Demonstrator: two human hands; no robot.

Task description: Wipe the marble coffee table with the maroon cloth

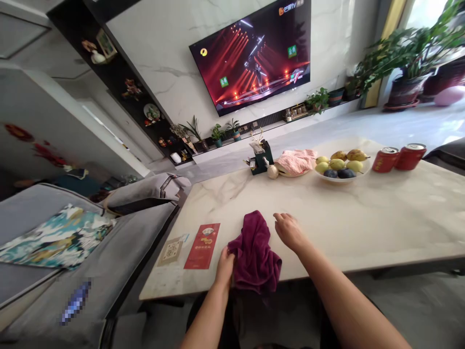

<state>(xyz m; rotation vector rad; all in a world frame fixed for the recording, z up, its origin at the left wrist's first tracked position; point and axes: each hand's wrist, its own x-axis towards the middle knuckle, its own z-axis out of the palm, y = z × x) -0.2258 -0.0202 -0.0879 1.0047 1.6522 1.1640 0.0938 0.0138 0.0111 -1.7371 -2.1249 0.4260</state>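
Head view, looking down over a pale marble table (363, 218), and the action sits right at the near edge. A maroon cloth (255, 252) lies crumpled at six o'clock on the tabletop, its lower end drooping over the rim. The left hand (224, 267) is at the cloth's eight o'clock side, fingers curled into the fabric and gripping its edge. The right hand (288, 231) rests at the cloth's two o'clock, just beside it, palm down with fingers loosely spread on the marble, nothing in its grasp.

At nine o'clock from the cloth lies a red envelope (202, 245), with a small printed card (170, 250) beyond it. Up at twelve o'clock stands a dark green holder (262, 157), a pink cloth (296, 161) next to it. At one o'clock, a white bowl of fruit (341, 167), pears and plums piled in. Two red cans (397, 158) lie on their sides at two o'clock. A television (254, 53) glows on the far wall, and a grey sofa (109, 252) runs along nine o'clock.
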